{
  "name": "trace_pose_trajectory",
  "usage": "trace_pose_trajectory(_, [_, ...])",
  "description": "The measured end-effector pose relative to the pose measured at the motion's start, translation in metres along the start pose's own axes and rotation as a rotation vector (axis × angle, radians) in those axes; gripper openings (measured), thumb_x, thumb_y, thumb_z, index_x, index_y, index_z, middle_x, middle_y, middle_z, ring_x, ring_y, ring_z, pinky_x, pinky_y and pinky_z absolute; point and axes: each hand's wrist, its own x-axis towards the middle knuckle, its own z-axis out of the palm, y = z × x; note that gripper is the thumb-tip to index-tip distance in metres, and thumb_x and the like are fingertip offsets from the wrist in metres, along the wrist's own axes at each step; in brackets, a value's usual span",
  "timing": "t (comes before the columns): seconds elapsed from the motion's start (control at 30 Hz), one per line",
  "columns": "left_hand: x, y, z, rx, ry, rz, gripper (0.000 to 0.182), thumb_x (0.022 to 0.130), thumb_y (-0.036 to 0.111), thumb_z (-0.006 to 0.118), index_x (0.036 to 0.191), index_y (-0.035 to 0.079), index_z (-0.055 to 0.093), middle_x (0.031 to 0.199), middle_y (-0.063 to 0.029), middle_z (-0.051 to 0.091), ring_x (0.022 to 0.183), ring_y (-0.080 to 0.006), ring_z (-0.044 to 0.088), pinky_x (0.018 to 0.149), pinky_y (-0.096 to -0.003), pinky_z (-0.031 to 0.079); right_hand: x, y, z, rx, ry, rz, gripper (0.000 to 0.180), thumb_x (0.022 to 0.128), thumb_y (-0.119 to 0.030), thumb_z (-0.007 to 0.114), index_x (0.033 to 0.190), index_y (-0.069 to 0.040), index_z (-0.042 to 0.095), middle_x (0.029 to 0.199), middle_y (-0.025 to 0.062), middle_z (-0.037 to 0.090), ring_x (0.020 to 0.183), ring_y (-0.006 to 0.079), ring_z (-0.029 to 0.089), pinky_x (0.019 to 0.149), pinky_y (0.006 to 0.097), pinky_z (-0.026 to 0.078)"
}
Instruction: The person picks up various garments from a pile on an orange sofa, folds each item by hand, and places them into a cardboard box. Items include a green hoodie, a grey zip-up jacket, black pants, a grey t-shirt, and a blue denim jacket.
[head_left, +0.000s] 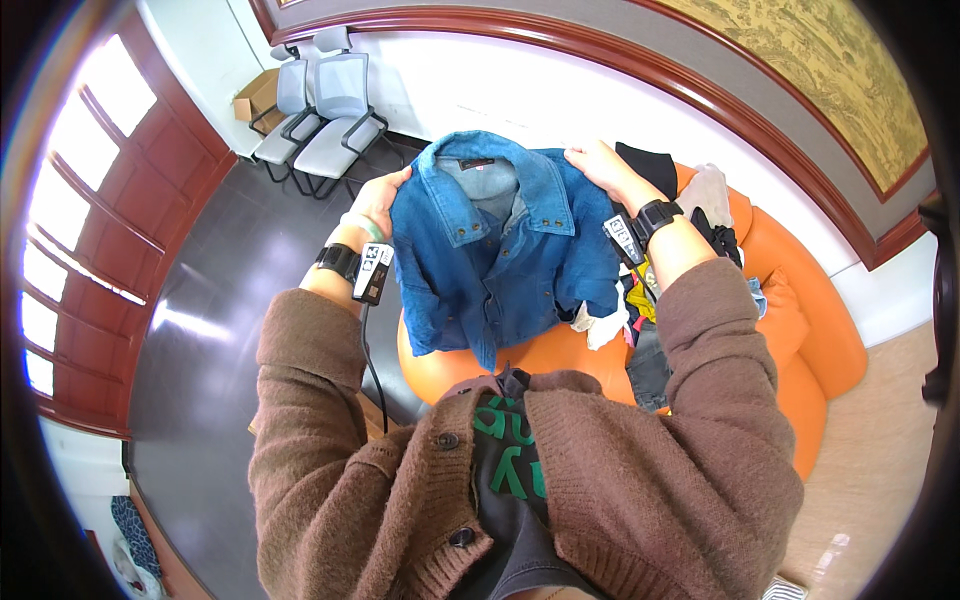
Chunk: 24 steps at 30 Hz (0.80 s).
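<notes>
A blue denim jacket (495, 277) hangs stretched out before me, its collar at the top and its snap-buttoned front facing me. My left hand (381, 199) grips the jacket's shoulder on the left side. On the other shoulder, my right hand (604, 169) has a pinched hold of the denim. The lower part of the jacket hangs in folds above the seat of an orange sofa (442, 367). Most of the fingers of both hands are hidden behind the cloth.
Clothes lie piled on the sofa at the right, among them a black garment (649, 166), a yellow one (640, 300) and dark grey denim (649, 375). Two grey office chairs (337, 142) and a cardboard box (259, 97) stand by the wall. A cable (369, 352) runs from my left wrist device.
</notes>
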Motion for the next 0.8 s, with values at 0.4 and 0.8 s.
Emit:
trace_pose_trajectory(0.4, [0.03,-0.021,0.016,0.034,0.073,0.254,0.038,0.096,0.03,0.042,0.112,-0.002,0.057,0.113,-0.0153,0.062,0.099,-0.0265,0.059,0.092,-0.0397,0.045,0.012,-0.035,0.057,0.104,0.379,0.011,0.024,0.082,-0.013,0.05,0.08,0.009,0.059,0.068,0.0234,0.059,0.062,0.0285,0.058,0.061,0.0399,0.043])
trace_pose_trajectory(0.8, [0.023,-0.02,0.014,0.047,0.043,0.435,0.031,0.095,0.026,0.047,0.106,-0.001,0.058,0.103,-0.0126,0.064,0.092,-0.0239,0.06,0.086,-0.0376,0.047,0.011,-0.057,0.064,0.297,0.322,0.024,0.019,0.084,-0.009,0.051,0.079,0.007,0.06,0.063,0.011,0.056,0.061,0.0174,0.052,0.059,0.0354,0.041])
